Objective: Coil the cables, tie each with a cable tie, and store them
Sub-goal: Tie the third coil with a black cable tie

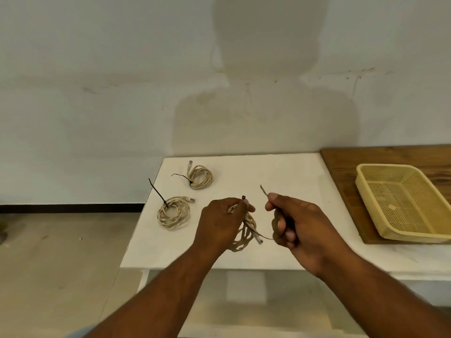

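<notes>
Left hand (220, 222) gripping coiled cable (245, 234), right hand (296, 226) apparently pulling cable tie (264, 190), basket (402, 203) right

You see three beige cables on the white table (280, 172): two coils (173, 212) (201, 177) bound with black ties (157, 192) (181, 178). Right of the table, a pale yellow mesh-patterned basket (400, 201) sits on a brown wooden board (346, 167).

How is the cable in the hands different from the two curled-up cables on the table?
The cable in the hands is held up, hanging in a loose bundle; the far coil and the near coil lie flat on the white table. Each coil's black tie is already closed around it; the held cable's tie is still open, its ends split between left hand and right hand. All three are beige.
</notes>
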